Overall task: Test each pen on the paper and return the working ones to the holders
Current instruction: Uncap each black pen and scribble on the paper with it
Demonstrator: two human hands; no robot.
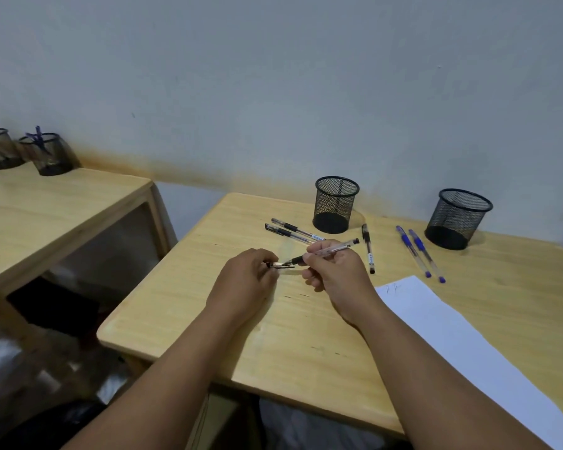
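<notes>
Wood counter (306,319), left of paper (452,319): right hand (335,271) grips black pen (325,251), left hand (244,280) pinches cap (281,265) w/ closed grip; cap could slip, roll off.

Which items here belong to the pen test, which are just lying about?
In the job:
- black pen, right hand
- its cap, left hand
- three black pens and two blue pens on the desk
- paper
- two mesh holders

Lying about:
- side table
- its two mesh cups
</notes>
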